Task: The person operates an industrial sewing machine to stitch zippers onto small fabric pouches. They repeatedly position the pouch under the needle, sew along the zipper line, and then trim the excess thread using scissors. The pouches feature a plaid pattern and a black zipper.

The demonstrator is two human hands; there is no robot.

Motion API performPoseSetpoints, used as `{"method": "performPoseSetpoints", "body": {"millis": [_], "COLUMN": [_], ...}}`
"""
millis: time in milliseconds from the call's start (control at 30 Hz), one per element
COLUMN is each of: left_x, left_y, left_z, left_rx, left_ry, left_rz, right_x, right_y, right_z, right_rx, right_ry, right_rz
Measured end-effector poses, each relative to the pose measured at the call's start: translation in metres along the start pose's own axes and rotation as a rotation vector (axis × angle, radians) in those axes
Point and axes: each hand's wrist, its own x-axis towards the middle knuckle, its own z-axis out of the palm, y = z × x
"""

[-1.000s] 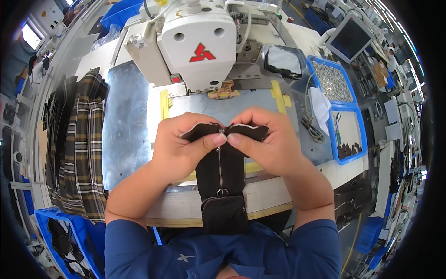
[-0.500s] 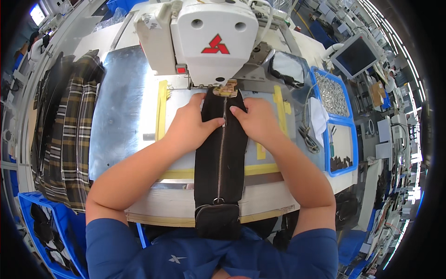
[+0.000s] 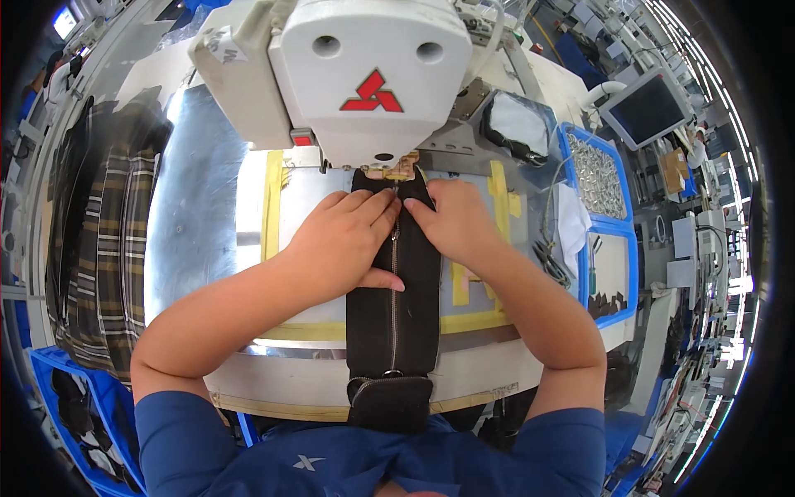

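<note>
A long black fabric piece (image 3: pixel 414 319) with a metal zipper (image 3: pixel 393 327) down its middle lies lengthwise on the sewing machine's bed. Its far end sits under the brass-coloured clamp (image 3: pixel 389 172) below the white machine head (image 3: pixel 373 54). Across the fabric, my left hand (image 3: pixel 348 236) lies flat, fingertips by the zipper's far part and thumb stretched apart lower down. On the right edge, my right hand (image 3: pixel 454 219) pinches the fabric, thumb on top and the other fingers partly hidden. A small black pouch-like end (image 3: pixel 391 406) hangs over the table's front edge.
Plaid and black fabric pieces (image 3: pixel 112 248) are stacked at the left, above a blue crate (image 3: pixel 91 414). On the right stand blue trays with metal hardware (image 3: pixel 596 178) and dark scraps (image 3: pixel 610 305). Yellow tape (image 3: pixel 273 207) marks the bed. A screen (image 3: pixel 646 109) stands far right.
My left hand has moved from the fabric's left edge onto its top, fingers now reaching over the zipper. My right hand keeps its hold, slightly shifted. The view has moved closer to the machine.
</note>
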Motion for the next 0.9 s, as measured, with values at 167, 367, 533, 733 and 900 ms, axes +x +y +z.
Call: {"method": "performPoseSetpoints", "body": {"millis": [167, 367, 533, 733, 900], "left_x": [0.005, 0.007, 0.011, 0.011, 0.013], "left_y": [-0.002, -0.004, -0.003, -0.006, -0.006], "left_z": [-0.006, -0.004, -0.005, -0.002, -0.004], "left_rx": [-0.069, -0.112, -0.186, -0.167, -0.168], "left_ry": [-0.074, -0.052, -0.062, -0.052, -0.062], "left_rz": [-0.017, 0.005, -0.02, -0.014, -0.012], "right_x": [-0.014, -0.035, -0.03, -0.025, -0.023], "right_y": [0.019, 0.016, 0.02, 0.019, 0.018], "right_z": [0.015, 0.016, 0.019, 0.018, 0.016], "right_rx": [-0.073, -0.325, -0.24, -0.232, -0.214], "right_ry": [0.356, 0.255, 0.143, 0.121, 0.131], "right_rz": [-0.308, -0.729, -0.654, -0.645, -0.649]}}
